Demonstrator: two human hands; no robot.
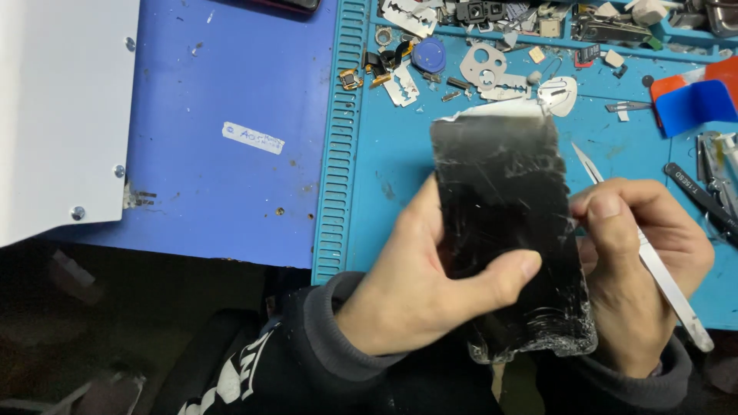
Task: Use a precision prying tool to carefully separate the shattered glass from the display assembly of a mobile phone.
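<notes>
The dark hooded sleeves (338,361) are sitting closest to the lens, and out of them the two hands are rising over the edge of the bench. The left hand (419,288) is wrapping around a cracked black phone screen (507,230), palm at its left edge and thumb pressing across its lower face, so the fingers are closing on the panel rather than spreading. The screen is tilting slightly, its shattered bottom corner hanging over the bench edge and its top end lying over the light blue work mat (384,169). The right hand (642,269) is pinching slim metal tweezers (653,261) between thumb and fingers, just beside the screen's right edge; the tweezers' point is angling up and away to the left. Above the screen, small metal plates and loose phone parts (477,73) are lying scattered on the mat. A blue and orange plastic card (696,100) is resting at the upper right. To the left, a darker blue surface (223,92) is carrying a white paper label (253,138), with a white panel (61,107) beside it
</notes>
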